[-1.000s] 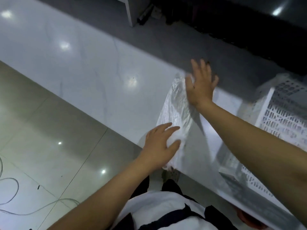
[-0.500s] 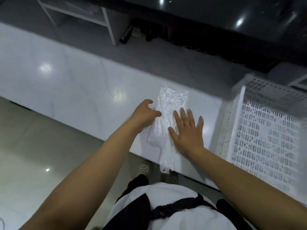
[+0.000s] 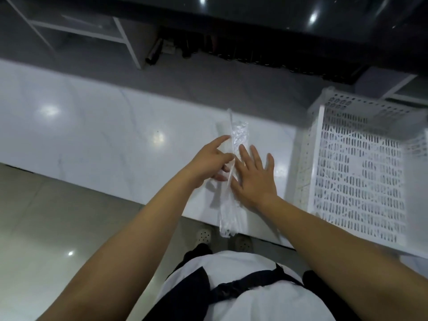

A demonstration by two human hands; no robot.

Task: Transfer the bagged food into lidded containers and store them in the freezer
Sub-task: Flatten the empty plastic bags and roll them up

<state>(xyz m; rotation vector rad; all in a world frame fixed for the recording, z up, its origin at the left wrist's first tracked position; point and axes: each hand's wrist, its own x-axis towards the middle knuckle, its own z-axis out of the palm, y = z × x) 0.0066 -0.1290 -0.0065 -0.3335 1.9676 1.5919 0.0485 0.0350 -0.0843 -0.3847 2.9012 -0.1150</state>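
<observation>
Beside white crate [image 3: 356,172], right fingers [image 3: 255,156] flat on bag [image 3: 239,133], left fingers [image 3: 217,142] round its fold.

Likely kitchen or food-prep room: white marble-look counter [image 3: 92,135], perforated white crate [image 3: 359,181], glossy floor tiles [image 3: 46,216].

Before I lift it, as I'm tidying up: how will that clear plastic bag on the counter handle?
Likely floppy: the plastic bag droops over the counter edge. Probably light: it lies flat, crinkled, under the right hand. Might slide: glossy top.
</observation>
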